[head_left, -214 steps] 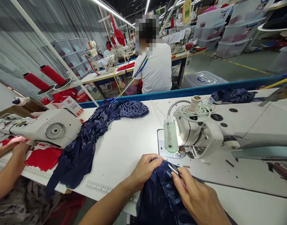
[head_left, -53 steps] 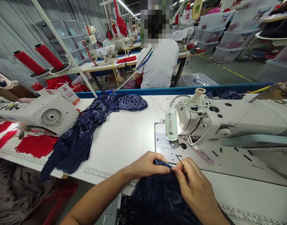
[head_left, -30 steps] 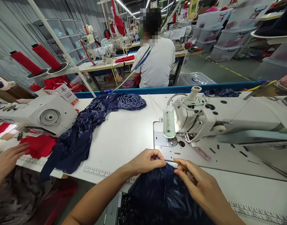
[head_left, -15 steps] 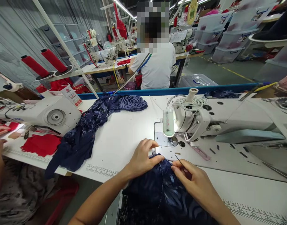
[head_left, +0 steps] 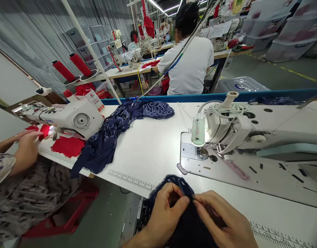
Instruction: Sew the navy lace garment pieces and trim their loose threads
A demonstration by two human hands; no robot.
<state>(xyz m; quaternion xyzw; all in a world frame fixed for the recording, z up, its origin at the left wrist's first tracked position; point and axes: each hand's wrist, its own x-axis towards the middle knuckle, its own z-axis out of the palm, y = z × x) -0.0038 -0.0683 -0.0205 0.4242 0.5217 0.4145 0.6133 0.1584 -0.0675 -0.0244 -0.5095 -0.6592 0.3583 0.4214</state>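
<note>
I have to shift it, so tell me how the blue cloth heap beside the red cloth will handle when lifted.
The blue cloth heap will probably flop, as it lies in loose folds. Pushed outward, it may slip off the table, since one end overhangs.

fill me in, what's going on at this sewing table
A person pinches a dark navy lace-edged fabric piece with the left hand and right hand by the front edge of a white table. Whether the right hand also holds a tool is unclear. A pink-handled metal tool lies on the bed of the white sewing machine beyond. A heap of navy patterned fabric lies to the left, past which a co-worker's hands are at red cloth by another sewing machine.
</note>
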